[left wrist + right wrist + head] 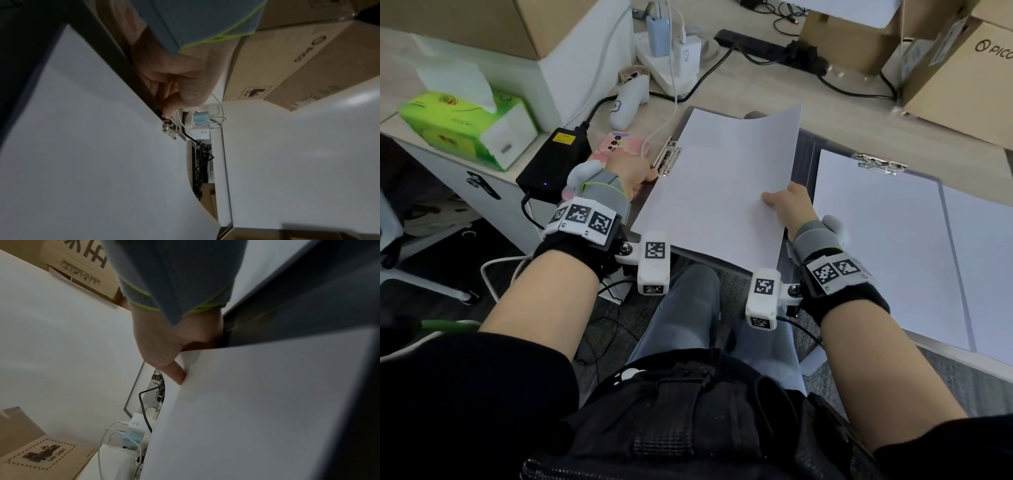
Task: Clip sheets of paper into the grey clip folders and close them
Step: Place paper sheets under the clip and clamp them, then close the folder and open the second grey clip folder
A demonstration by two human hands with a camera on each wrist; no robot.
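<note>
left hand (631,178) is squeezing the metal clip (667,160) on the grey clip folder (803,144) while the right hand (792,207) pinches the paper sheet (719,192) over it, on the desk edge

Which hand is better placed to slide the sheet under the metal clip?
Probably the right hand: it pinches the sheet at its edge, while the left hand is at the metal clip.

A pale wood-look desk (753,78) carries a grey clip folder (806,144) at centre, a second open folder (928,246) at three o'clock, cardboard boxes (962,75) at one, and a power strip (671,68) at twelve.
</note>
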